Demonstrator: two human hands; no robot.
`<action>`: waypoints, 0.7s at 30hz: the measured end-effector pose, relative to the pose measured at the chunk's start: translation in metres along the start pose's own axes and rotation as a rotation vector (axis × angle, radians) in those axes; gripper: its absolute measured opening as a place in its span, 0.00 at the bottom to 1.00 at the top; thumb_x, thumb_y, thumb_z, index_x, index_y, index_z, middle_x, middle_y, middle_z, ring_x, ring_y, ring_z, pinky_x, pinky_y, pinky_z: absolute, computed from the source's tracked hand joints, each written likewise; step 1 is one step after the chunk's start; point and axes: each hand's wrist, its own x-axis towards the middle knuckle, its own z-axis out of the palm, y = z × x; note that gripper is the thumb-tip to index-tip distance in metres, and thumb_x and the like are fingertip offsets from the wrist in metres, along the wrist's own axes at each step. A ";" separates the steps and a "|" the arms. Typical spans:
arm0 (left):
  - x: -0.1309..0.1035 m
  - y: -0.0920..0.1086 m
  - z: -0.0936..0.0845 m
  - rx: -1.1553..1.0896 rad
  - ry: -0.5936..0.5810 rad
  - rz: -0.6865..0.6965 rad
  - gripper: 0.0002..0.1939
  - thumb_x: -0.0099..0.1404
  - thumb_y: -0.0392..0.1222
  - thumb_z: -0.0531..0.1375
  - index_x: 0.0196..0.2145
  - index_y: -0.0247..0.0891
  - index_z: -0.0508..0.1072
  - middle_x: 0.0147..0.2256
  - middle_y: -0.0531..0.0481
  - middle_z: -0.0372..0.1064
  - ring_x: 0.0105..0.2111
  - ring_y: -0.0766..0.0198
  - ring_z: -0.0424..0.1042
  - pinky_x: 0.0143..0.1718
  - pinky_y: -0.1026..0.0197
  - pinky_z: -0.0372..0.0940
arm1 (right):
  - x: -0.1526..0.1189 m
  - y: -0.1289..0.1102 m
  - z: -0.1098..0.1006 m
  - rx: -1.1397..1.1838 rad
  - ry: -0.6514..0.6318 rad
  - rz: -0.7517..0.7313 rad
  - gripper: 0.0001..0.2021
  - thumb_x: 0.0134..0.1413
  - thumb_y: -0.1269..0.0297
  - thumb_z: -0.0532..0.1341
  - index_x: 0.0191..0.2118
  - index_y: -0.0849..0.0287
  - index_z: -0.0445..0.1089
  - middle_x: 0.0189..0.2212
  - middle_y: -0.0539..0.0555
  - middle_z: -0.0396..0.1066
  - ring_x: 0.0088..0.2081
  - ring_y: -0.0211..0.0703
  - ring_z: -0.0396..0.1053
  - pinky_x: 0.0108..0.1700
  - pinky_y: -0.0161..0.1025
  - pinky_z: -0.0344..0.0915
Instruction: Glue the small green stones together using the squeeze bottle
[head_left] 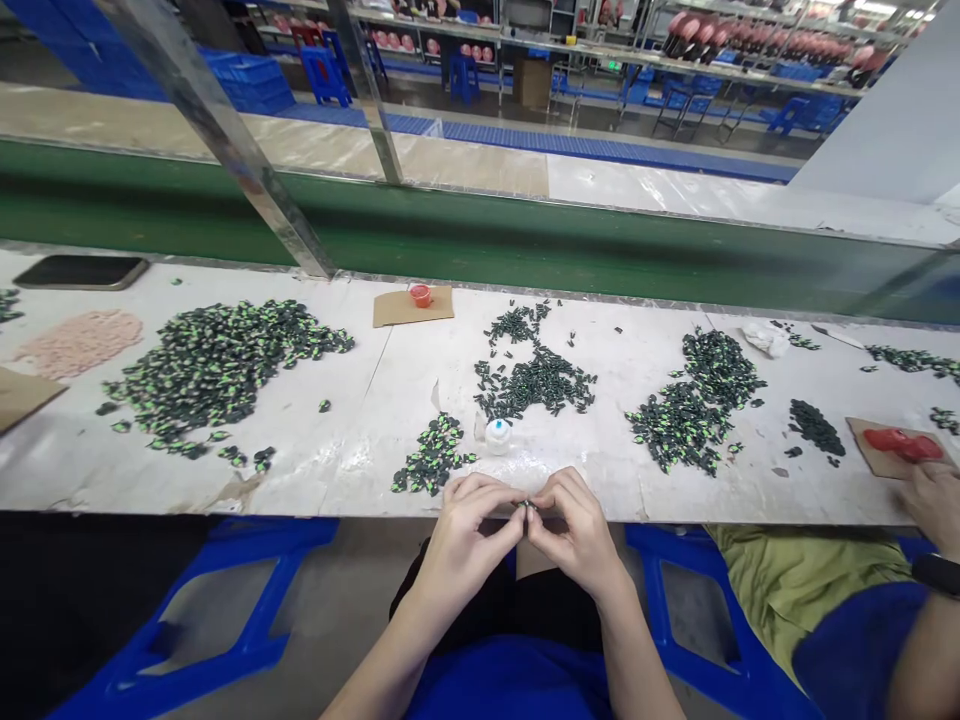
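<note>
My left hand (476,520) and my right hand (576,520) meet at the table's front edge, thumbs and fingertips pinched on one small dark green piece (526,504) between them. Fingertips cover most of it. Just beyond stands a small white bottle (498,434) with a blue tip. Left of the bottle lies a pile of dark pieces with bright green marks (433,456). Behind it spreads a heap of small dark pieces (536,382). A larger green-marked heap (217,370) covers the left part of the table, and another (694,400) lies to the right.
A red cup (421,295) sits on cardboard (390,310) at the back. Pale pink pieces (82,342) and a phone (81,271) lie far left. At the far right, another person's hand (934,505) is beside red items (900,443) on cardboard. A metal post (232,150) rises behind the table.
</note>
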 end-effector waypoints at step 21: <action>-0.004 0.003 0.032 -0.125 0.000 -0.011 0.14 0.64 0.35 0.59 0.48 0.40 0.72 0.40 0.45 0.76 0.43 0.57 0.75 0.46 0.53 0.71 | 0.035 0.084 -0.061 -0.649 0.337 0.133 0.09 0.59 0.64 0.58 0.38 0.56 0.76 0.36 0.59 0.73 0.41 0.54 0.61 0.44 0.53 0.62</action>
